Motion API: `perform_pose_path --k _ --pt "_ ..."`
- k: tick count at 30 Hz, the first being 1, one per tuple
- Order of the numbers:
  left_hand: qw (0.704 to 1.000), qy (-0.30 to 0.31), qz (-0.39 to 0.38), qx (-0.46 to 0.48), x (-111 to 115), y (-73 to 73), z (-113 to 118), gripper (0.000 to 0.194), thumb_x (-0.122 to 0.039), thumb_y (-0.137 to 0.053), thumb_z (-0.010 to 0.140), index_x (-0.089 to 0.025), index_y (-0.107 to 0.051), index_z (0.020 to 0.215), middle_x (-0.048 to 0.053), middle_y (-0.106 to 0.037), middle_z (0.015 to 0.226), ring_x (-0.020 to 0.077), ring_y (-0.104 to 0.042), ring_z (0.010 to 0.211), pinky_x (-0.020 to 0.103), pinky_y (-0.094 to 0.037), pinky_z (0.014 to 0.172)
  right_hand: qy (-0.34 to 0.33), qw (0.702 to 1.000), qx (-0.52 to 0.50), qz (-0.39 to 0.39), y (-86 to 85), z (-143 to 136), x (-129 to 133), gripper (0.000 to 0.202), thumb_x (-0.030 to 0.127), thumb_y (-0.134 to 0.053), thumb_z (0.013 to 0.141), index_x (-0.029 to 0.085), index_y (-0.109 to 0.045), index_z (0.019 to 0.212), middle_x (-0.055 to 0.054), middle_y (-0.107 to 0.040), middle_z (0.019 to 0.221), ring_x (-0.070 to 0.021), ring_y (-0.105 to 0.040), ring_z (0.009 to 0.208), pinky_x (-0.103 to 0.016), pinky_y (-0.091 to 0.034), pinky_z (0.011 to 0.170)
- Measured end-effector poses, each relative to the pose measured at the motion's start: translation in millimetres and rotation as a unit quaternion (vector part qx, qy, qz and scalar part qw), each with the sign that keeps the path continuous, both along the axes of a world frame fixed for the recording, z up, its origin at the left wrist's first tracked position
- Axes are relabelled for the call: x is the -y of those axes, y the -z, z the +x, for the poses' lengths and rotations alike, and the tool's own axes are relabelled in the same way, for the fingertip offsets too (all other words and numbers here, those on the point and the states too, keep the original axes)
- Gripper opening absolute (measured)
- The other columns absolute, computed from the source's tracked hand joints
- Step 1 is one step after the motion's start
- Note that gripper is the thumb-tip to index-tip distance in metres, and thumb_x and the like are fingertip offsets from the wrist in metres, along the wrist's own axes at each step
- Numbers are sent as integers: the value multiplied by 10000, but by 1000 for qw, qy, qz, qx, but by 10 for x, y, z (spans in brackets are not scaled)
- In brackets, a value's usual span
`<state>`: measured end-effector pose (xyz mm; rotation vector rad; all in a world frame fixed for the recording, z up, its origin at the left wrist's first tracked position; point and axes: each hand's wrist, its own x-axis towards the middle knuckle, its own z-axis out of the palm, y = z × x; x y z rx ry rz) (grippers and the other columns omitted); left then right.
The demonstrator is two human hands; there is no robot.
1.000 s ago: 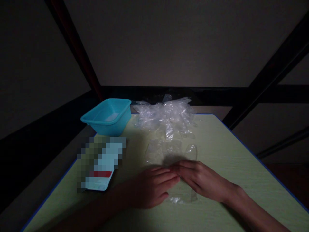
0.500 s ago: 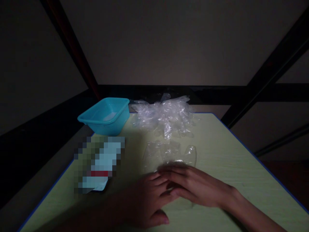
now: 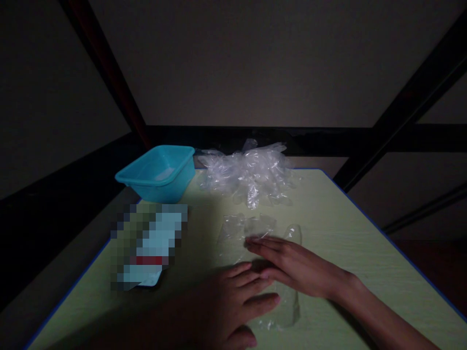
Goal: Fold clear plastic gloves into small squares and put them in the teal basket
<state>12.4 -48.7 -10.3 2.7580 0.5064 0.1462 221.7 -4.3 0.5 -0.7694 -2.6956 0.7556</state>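
Apparently presses clear glove [image 3: 286,306] flat on surface [image 3: 350,248] against creasing, with left hand [image 3: 228,296], fingers spread, and right hand [image 3: 301,268], fingers mostly together, near glove pile [image 3: 251,170].

Two hands, one blue basin [image 3: 160,180], one phone [image 3: 151,274], one table [image 3: 335,233].

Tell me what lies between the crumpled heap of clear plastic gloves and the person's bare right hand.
In the head view, the far part of a flat transparent glove, then a narrow strip of pale green tabletop before the heap.
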Motion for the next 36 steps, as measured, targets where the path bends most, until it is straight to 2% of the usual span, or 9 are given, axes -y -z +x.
perform_pose_path --k 6,12,17,20,23,27,30,34,36 --pt "999 29 7 -20 37 -89 34 494 -335 -506 865 -139 -431 1311 148 -330 1428 275 -294 1326 417 -304 1068 35 999 9 15 20 12 -33 432 337 -515 881 152 -495 1271 -145 -562 1256 -261 -511 1169 -434 -414 987" --pt "997 50 48 -25 93 -50 51 431 -352 -407 919 -195 -405 1320 71 -356 1434 213 -326 1319 365 -298 1075 50 998 12 36 57 46 -77 442 347 -473 900 108 -490 1270 -177 -531 1283 -279 -478 1201 -458 -409 993" --pt "991 47 118 30 172 -17 80 326 -290 -389 930 -202 -488 1228 41 -475 1358 197 -412 1256 352 -333 1036 74 996 21 54 114 88 -148 471 377 -419 917 93 -471 1289 -180 -507 1307 -267 -428 1246 -455 -365 1035" --pt "989 33 133 59 195 -3 104 270 -278 -388 934 -208 -534 1151 20 -546 1287 168 -450 1207 319 -345 1012 87 994 10 62 151 103 -177 465 364 -438 911 106 -468 1296 -168 -502 1316 -264 -425 1248 -457 -359 1040" --pt "990 13 118 75 167 37 119 304 -311 -441 904 -147 -532 1142 61 -575 1240 186 -497 1135 323 -395 963 89 992 22 86 165 104 -184 420 326 -460 904 121 -504 1268 -160 -487 1333 -265 -426 1249 -451 -369 1034" --pt "983 -89 114 109 71 134 123 272 -157 -427 877 -96 -540 1116 96 -603 1170 198 -530 1067 325 -437 929 76 987 61 127 163 96 -175 381 273 -456 906 97 -531 1236 -184 -484 1328 -275 -443 1232 -452 -376 1023" --pt "975 -146 112 125 5 176 127 256 -67 -407 855 -93 -564 1056 99 -624 1101 187 -540 1041 312 -454 924 70 983 80 151 169 93 -168 349 263 -439 915 147 -542 1228 -162 -490 1327 -267 -447 1227 -473 -359 1025" --pt "975 -161 107 110 -21 159 136 231 -110 -476 843 -98 -562 1056 108 -595 1158 212 -518 1095 342 -447 955 69 978 77 180 160 76 -157 312 231 -430 918 189 -571 1193 -140 -465 1342 -272 -418 1238 -501 -333 1023" --pt "978 -151 105 96 -13 149 136 242 -150 -498 847 -105 -553 1079 107 -582 1188 217 -504 1123 349 -431 976 57 978 65 190 138 56 -146 297 206 -415 921 179 -595 1156 -145 -505 1278 -263 -434 1209 -491 -341 1011"
